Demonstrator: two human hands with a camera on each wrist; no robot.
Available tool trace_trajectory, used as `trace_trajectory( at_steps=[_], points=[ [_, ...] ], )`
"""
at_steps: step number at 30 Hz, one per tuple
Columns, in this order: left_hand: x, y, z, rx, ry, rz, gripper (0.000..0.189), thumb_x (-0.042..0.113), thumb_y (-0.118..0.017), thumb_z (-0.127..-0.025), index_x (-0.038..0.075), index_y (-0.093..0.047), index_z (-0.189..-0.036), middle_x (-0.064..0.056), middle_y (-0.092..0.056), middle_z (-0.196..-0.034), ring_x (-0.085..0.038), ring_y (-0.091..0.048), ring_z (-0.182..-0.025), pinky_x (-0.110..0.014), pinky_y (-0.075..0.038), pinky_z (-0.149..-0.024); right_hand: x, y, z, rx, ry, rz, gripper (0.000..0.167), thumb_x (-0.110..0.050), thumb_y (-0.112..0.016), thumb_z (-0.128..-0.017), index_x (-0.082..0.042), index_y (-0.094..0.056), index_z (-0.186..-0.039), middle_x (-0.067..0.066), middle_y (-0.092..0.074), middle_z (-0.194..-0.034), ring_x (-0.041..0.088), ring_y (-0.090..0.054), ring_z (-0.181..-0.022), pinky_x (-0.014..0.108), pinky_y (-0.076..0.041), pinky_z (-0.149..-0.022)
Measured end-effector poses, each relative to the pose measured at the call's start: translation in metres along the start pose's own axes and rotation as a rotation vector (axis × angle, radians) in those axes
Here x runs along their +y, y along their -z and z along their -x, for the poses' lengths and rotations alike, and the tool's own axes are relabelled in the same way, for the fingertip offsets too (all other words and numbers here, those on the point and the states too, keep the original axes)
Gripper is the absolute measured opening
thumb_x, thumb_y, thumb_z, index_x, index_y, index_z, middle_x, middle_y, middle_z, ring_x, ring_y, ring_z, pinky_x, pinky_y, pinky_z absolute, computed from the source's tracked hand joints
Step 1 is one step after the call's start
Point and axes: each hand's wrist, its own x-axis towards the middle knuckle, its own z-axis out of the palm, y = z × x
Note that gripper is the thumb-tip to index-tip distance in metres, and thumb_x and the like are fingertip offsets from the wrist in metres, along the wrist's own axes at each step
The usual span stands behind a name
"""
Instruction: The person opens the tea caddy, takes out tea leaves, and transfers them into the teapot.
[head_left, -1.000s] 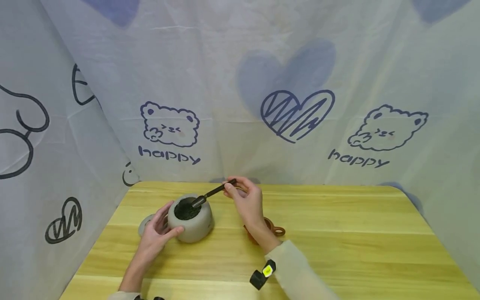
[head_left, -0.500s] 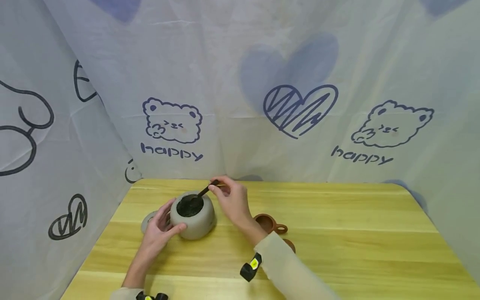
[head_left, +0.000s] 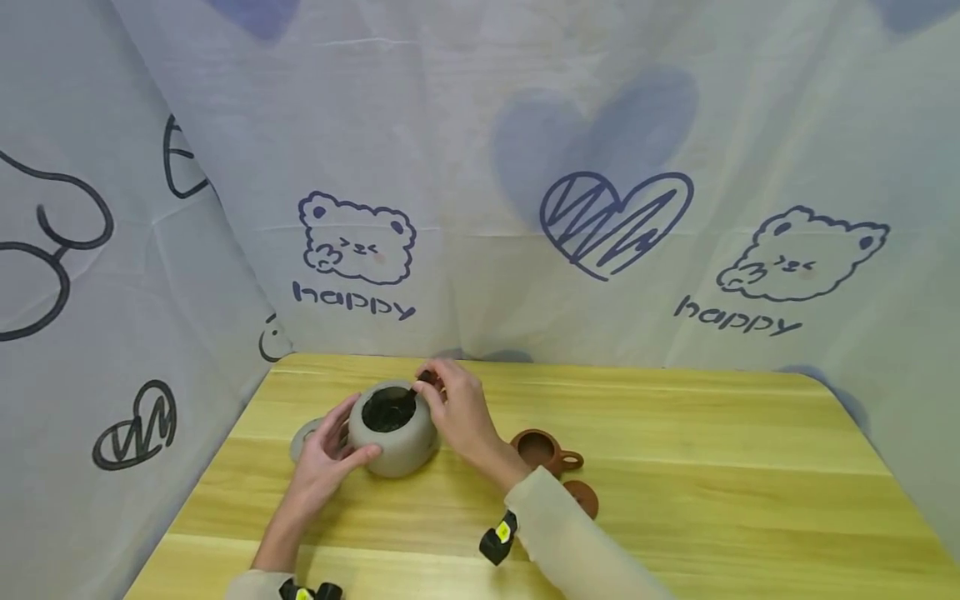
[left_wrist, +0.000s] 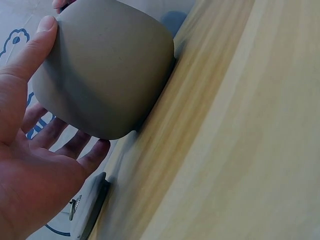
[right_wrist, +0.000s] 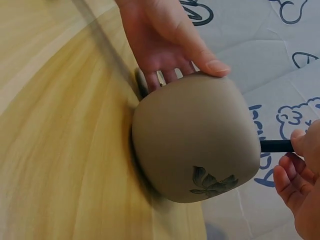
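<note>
In the head view, a round grey jar [head_left: 405, 458] stands on the table with its wide mouth tipped towards me. A dark flower print shows on its wall in the right wrist view. My left hand [head_left: 326, 462] grips the jar's left side, thumb in front and fingers around the back. My right hand [head_left: 461, 417] pinches the black handle of a scoop [right_wrist: 276, 146] at the jar's right rim. The scoop's head is down inside the jar and hard to make out against the dark contents. Left of the jar lies a grey lid [head_left: 303, 435], partly behind my left hand.
A small reddish-brown clay teapot [head_left: 557, 454] without its lid stands right of my right forearm, its ring handle pointing right. Beside my sleeve lies its round brown lid [head_left: 583, 497]. A printed cloth [head_left: 480, 283] hangs behind the wooden table [head_left: 712, 500].
My right hand has moved left to the jar, and the scoop has gone deeper into it. My left hand keeps its grip on the jar. The teapot and its lid are now less covered.
</note>
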Motion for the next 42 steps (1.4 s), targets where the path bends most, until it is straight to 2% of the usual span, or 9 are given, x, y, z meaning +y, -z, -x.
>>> trace_trajectory(
  at_steps=[13, 20, 24, 31, 40, 42],
  points=[
    [-0.0025, 0.0003, -0.0016, -0.008, -0.003, -0.002, 0.082, 0.008, -0.077, -0.093, 0.014, -0.032, -0.161, -0.010, -0.031, -0.165, -0.031, -0.028, -0.151, -0.054, -0.029, -0.119, 0.0034, -0.0023, -0.0004, -0.096, 0.018, 0.030, 0.008, -0.012, -0.066, -0.102, -0.008, -0.072, -0.102, 0.002, -0.071, -0.096, 0.012, -0.064, -0.083, 0.024, -0.055, -0.073],
    [-0.0023, 0.0003, -0.0008, -0.007, -0.004, 0.000, 0.081, 0.008, -0.077, -0.093, 0.014, -0.032, -0.161, -0.010, -0.031, -0.165, -0.031, -0.027, -0.152, -0.058, -0.028, -0.119, 0.0013, -0.0036, 0.0004, -0.170, 0.018, 0.051, 0.008, -0.012, -0.065, -0.102, -0.008, -0.072, -0.100, 0.002, -0.070, -0.089, 0.011, -0.061, -0.076, 0.022, -0.052, -0.068],
    [-0.0013, -0.0002, -0.0006, -0.003, 0.003, -0.002, 0.082, 0.008, -0.077, -0.093, 0.014, -0.032, -0.161, -0.010, -0.031, -0.165, -0.031, -0.027, -0.152, -0.057, -0.028, -0.119, 0.0016, -0.0035, 0.0015, -0.191, -0.028, 0.025, 0.008, -0.011, -0.066, -0.101, -0.008, -0.073, -0.098, -0.001, -0.067, -0.079, 0.009, -0.057, -0.068, 0.021, -0.049, -0.062],
    [-0.0008, 0.0000, -0.0007, 0.001, 0.007, 0.006, 0.082, 0.007, -0.077, -0.092, 0.014, -0.033, -0.161, -0.010, -0.033, -0.164, -0.030, -0.030, -0.150, -0.054, -0.030, -0.119, 0.0022, -0.0033, 0.0018, -0.200, -0.159, -0.058, 0.014, -0.014, -0.065, -0.103, -0.007, -0.075, -0.097, -0.006, -0.060, -0.071, 0.008, -0.053, -0.061, 0.022, -0.046, -0.057],
    [-0.0002, -0.0001, -0.0006, 0.008, 0.017, -0.001, 0.082, 0.009, -0.079, -0.092, 0.014, -0.034, -0.160, -0.010, -0.034, -0.164, -0.031, -0.030, -0.150, -0.055, -0.030, -0.119, -0.0028, -0.0027, 0.0044, -0.101, -0.372, -0.201, 0.020, -0.017, -0.067, -0.101, -0.003, -0.076, -0.089, -0.003, -0.067, -0.068, 0.009, -0.059, -0.060, 0.021, -0.042, -0.055],
    [-0.0003, 0.0000, -0.0010, 0.008, 0.016, -0.003, 0.082, 0.009, -0.079, -0.092, 0.013, -0.034, -0.160, -0.010, -0.034, -0.163, -0.031, -0.030, -0.150, -0.055, -0.030, -0.119, -0.0028, -0.0018, 0.0048, -0.073, -0.413, -0.246, 0.020, -0.017, -0.068, -0.101, -0.003, -0.076, -0.089, 0.000, -0.069, -0.068, 0.014, -0.062, -0.061, 0.020, -0.042, -0.054]
  ],
)
